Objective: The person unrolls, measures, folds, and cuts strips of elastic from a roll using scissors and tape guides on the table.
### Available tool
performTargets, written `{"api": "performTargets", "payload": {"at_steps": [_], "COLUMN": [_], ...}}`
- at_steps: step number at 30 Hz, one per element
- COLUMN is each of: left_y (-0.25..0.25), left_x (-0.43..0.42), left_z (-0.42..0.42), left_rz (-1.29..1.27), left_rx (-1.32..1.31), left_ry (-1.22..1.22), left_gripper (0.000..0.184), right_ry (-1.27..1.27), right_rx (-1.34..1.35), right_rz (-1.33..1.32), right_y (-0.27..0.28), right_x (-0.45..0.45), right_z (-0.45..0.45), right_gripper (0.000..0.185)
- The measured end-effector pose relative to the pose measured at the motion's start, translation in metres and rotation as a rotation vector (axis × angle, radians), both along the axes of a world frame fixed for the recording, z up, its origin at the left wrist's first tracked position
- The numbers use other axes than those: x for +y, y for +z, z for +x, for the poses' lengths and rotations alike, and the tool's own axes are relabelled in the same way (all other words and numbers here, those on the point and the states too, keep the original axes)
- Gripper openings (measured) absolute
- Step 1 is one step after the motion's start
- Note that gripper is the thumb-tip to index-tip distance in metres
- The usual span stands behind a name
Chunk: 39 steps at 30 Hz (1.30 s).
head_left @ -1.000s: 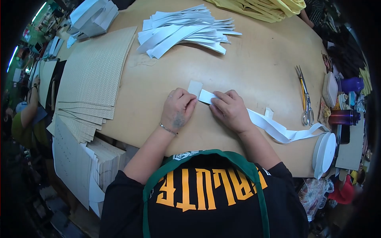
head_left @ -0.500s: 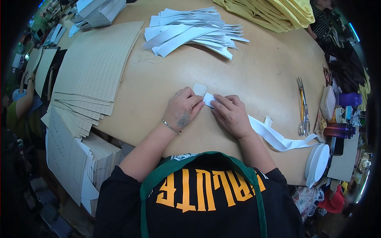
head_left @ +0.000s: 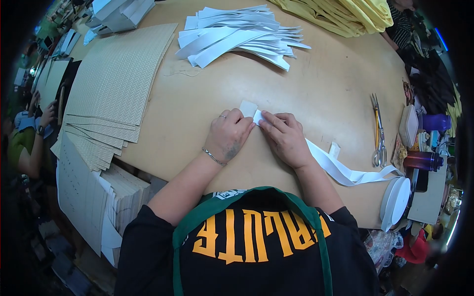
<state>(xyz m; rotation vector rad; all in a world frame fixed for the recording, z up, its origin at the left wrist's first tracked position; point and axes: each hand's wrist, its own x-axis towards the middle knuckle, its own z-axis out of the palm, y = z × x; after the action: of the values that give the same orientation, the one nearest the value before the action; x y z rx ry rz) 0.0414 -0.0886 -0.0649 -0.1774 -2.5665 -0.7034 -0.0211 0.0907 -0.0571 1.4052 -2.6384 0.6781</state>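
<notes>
My left hand is closed, thumb and fingers pinching the left edge of a flat white band. From the other side, my right hand grips the same band, fingertips on top of it. The band runs out below the right hand and across the table to a white roll at the right edge. Just beyond the left fingertips lies a small pale rectangular piece, partly covered by the hand. Whether the left fingers touch that piece I cannot tell.
Cut white strips lie piled at the back. Textured beige sheets are stacked at left, yellow fabric at back right. Scissors lie at right near a tumbler. A co-worker's arm shows far left.
My right fingers have shifted slightly up and left along the white band, closer to my left hand. The left hand is almost still. The co-worker's arm at far left has moved.
</notes>
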Motion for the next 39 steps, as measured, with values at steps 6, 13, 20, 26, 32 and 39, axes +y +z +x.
{"api": "performTargets", "payload": {"at_steps": [6,13,20,26,32,39], "left_y": [0.002,0.003,0.003,0.001,0.001,-0.001], "left_x": [-0.005,-0.004,-0.007,-0.007,-0.005,-0.003], "left_z": [0.0,-0.001,-0.001,-0.002,-0.001,-0.001], "left_rz": [0.151,0.127,0.193,0.212,0.133,0.119], "left_rx": [-0.022,-0.032,-0.085,-0.084,-0.058,-0.039], "left_ry": [-0.037,-0.037,-0.066,-0.063,-0.042,-0.023], "left_gripper": [0.008,0.008,0.011,0.011,0.01,0.009], "right_ry": [0.022,-0.016,0.07,0.071,0.086,0.058], "right_rx": [-0.008,-0.039,-0.211,-0.178,-0.11,-0.009], "right_rz": [-0.028,-0.031,-0.081,-0.119,-0.141,-0.124], "right_y": [0.002,0.007,0.008,0.003,0.003,0.003], "right_x": [-0.001,-0.003,0.0,0.001,0.001,-0.002], "right_z": [-0.004,-0.002,-0.019,-0.018,-0.017,-0.012], "right_gripper": [0.03,0.027,0.021,0.022,0.023,0.023]}}
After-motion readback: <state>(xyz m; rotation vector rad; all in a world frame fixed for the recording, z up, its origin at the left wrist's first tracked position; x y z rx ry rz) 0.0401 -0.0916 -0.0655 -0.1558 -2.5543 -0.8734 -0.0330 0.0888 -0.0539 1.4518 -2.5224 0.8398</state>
